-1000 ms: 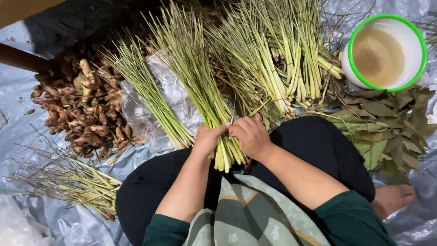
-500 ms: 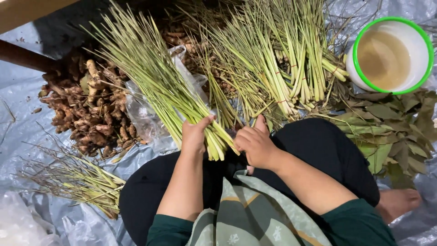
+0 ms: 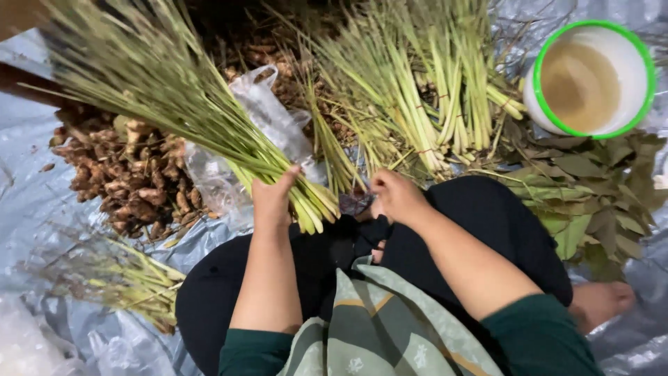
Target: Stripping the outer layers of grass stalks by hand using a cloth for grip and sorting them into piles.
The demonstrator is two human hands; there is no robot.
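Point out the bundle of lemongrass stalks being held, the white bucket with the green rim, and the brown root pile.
Bundle of green lemongrass stalks (image 3: 209,132), head view, mid-stalks.
White bucket with green rim (image 3: 532,97), head view, left wall.
Brown root pile (image 3: 132,181), head view, centre.

The leafy tops of the lemongrass bundle (image 3: 174,104) in the left hand (image 3: 273,198) blur with motion and run off the far left edge, and the palm side of that grip is hidden behind the stalks, so how the fingers wrap cannot be told. The right hand (image 3: 396,196) shows only its back, its fingertips lost against the dark lap, so whether it holds anything is unclear. Part of the ginger root pile (image 3: 132,174) lies under the clear plastic bag (image 3: 264,118) and the stalks, and the near-left bundle (image 3: 118,275) is too blurred to read.
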